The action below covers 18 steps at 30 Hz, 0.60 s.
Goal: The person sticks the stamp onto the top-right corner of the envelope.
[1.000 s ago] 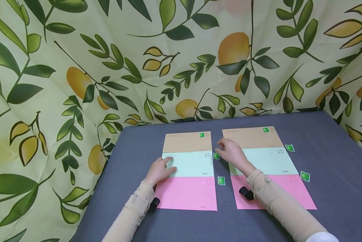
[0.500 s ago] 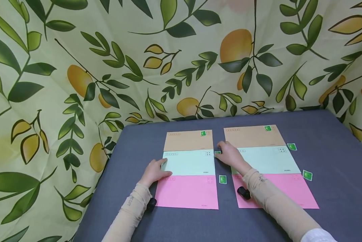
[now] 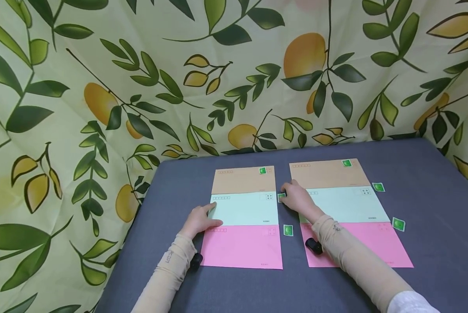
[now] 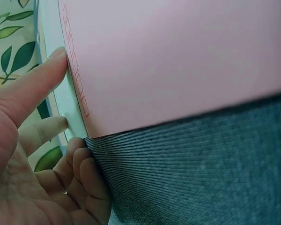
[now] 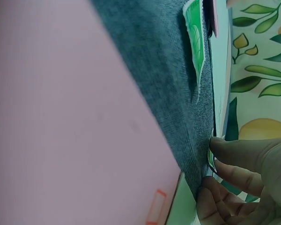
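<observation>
In the head view, my left hand [image 3: 198, 221] rests at the left edge of the left mint-green envelope [image 3: 242, 211], its thumb and index finger stretched onto the paper. The left wrist view shows the thumb near the pink envelope's [image 4: 178, 61] printed boxes and the other fingers curled loosely beside the edge. Between the two envelope columns, my right hand [image 3: 298, 199] pinches a green postage stamp [image 3: 281, 196] at its edge. Close up in the right wrist view, that stamp [image 5: 210, 158] is between thumb and finger, low by the cloth.
Each column overlaps a brown [image 3: 238, 182], mint and pink envelope. Both brown envelopes bear a stamp [image 3: 262, 171] at upper right. Loose stamps lie on the grey-blue cloth: one [image 3: 288, 230] below my right hand, two [image 3: 379, 187] right of the right column. A leaf-patterned curtain [image 3: 159, 65] hangs behind.
My right hand has come down onto the stamp between the columns and now pinches it. My left hand has slid slightly left toward the mint envelope's edge.
</observation>
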{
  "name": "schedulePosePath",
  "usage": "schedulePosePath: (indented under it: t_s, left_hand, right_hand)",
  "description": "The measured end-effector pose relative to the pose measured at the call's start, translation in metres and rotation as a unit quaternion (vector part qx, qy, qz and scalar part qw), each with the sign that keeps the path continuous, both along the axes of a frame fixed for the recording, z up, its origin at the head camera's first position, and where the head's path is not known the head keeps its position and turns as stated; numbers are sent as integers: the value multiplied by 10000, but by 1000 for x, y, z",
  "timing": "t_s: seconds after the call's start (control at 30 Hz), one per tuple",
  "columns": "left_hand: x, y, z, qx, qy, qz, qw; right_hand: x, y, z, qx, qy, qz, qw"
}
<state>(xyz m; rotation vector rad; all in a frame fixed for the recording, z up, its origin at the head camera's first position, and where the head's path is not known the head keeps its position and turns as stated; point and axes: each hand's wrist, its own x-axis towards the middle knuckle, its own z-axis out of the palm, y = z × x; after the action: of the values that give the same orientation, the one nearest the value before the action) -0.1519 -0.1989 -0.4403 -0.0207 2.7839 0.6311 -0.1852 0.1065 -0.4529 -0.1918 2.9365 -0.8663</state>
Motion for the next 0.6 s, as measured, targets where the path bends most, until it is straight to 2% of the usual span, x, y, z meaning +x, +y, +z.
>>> schedulePosePath:
  t_s: [0.23, 0.6]
  left_hand:
    - [-1, 0, 0, 40, -75, 132, 9999]
    - [0, -2, -2, 64, -60, 93, 9999]
  right_hand:
    - [-1, 1, 0, -61, 32, 27, 10000]
    - [-1, 3, 4, -115, -79, 129, 9998]
